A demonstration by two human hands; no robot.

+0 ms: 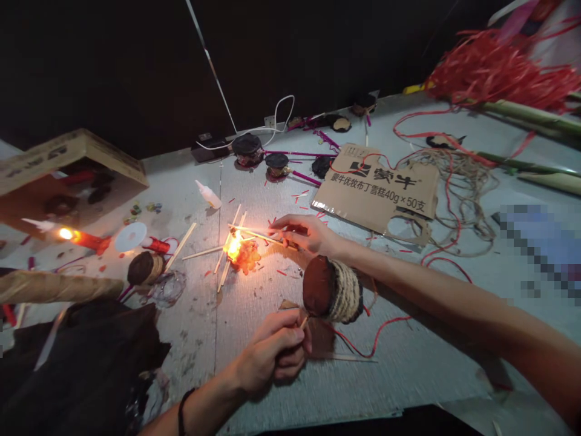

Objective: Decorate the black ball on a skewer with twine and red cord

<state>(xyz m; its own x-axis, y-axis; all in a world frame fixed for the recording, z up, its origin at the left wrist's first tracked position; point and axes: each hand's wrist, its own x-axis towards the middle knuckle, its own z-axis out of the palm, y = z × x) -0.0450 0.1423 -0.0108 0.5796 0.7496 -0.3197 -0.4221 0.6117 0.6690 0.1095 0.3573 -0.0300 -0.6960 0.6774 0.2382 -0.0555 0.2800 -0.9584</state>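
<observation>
Sticks of pale wood (252, 235) run leftward from the right hand (302, 233), fingers pinched together, into an orange flame (235, 247). Left hand (272, 354), farther from the flame, curls shut on a thin stick (303, 323) under a twine-wound dark cylinder (332, 292).

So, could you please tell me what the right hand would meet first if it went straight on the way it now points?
The right hand would most likely meet the small flame at the far end of the thin wooden sticks it grips, though depth is unclear.

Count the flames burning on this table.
2. One flame burns on the wooden sticks near the table's middle; a second flame sits at the tip of a red candle at left. Others may be hidden.
</observation>
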